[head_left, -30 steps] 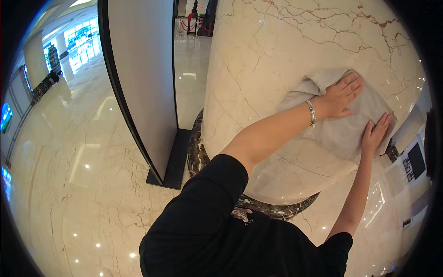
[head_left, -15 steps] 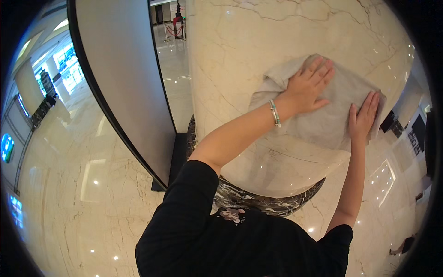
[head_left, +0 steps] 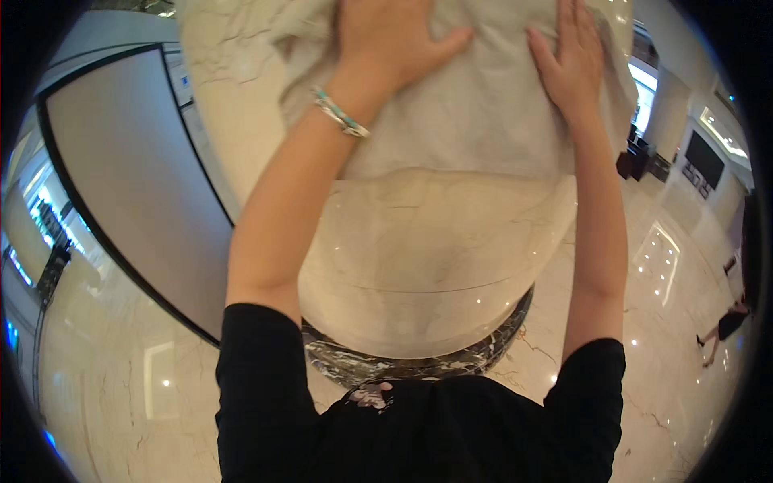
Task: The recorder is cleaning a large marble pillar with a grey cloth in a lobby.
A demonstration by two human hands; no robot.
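Observation:
A light grey cloth [head_left: 475,105] lies spread against a round cream marble column [head_left: 435,225]. My left hand [head_left: 394,40] presses flat on the cloth's left part, its thumb stretched out; the fingertips run past the top edge of the view. On the right part of the cloth rests my right hand [head_left: 576,60], palm down, with the thumb apart from the fingers. Both arms reach up and forward. A bracelet [head_left: 340,113] circles my left wrist.
Dark veined marble forms the column's base [head_left: 411,362]. A tall black-framed panel [head_left: 145,177] stands close on the left. Glossy marble floor [head_left: 121,386] spreads around. At the far right a person's legs [head_left: 717,342] show, with dark furniture [head_left: 636,158] further back.
Both hands and the cloth have moved higher on the column, and my left arm has straightened upward. The view has shifted too, so the panel appears further left.

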